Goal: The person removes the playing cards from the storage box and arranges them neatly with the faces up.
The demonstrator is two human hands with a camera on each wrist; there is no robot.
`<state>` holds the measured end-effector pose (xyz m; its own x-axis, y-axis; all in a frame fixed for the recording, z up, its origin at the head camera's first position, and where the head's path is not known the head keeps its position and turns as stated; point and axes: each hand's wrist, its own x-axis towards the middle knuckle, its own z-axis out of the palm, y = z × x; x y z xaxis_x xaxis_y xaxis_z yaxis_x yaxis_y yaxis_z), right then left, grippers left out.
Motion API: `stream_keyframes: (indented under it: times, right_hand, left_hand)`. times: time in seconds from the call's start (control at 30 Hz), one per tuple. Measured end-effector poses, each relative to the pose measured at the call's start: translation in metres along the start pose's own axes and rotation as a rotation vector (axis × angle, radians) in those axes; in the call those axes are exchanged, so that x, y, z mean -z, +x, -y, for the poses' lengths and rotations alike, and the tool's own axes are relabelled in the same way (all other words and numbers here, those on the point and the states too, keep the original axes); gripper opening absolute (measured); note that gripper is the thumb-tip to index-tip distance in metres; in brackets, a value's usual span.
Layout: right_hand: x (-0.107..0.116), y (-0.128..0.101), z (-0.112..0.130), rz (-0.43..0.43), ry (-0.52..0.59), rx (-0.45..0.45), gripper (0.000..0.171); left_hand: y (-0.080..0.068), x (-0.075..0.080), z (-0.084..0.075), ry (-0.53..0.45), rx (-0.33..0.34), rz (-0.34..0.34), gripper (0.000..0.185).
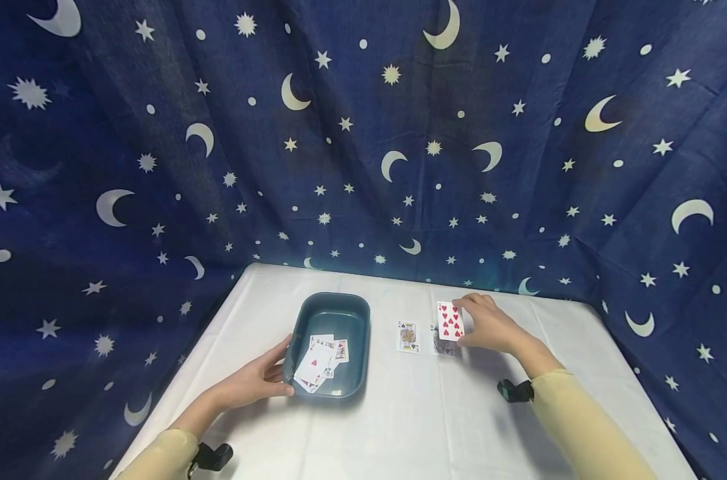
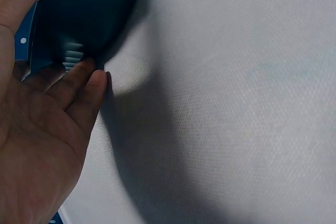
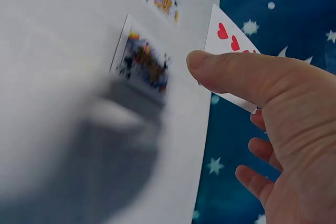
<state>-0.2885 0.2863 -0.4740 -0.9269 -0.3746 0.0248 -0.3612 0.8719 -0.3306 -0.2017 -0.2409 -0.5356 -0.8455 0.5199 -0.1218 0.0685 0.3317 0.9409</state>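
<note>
My right hand pinches a heart playing card between thumb and fingers, face showing. Its lower part overlaps, in the head view, a black-suited face card on the table; the right wrist view shows the held card raised apart from it. To the left lies a king of spades, face up. My left hand holds the left side of a dark teal plastic bin, thumb at the near corner and fingers along the outer wall. Inside the bin sits a loose pile of cards, an ace of hearts on top.
A white cloth covers the table. Dark blue curtains with moons and stars stand behind and at both sides, close to the table's far edge. Black wrist straps are on both forearms.
</note>
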Motion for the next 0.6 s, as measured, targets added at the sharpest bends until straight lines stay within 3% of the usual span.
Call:
stream_keyframes:
  times: [0.6]
  right_hand:
    - [-0.017, -0.023, -0.041, 0.106, -0.001, -0.128, 0.088]
  left_hand:
    - [0.001, 0.0, 0.002, 0.003, 0.015, -0.009, 0.106]
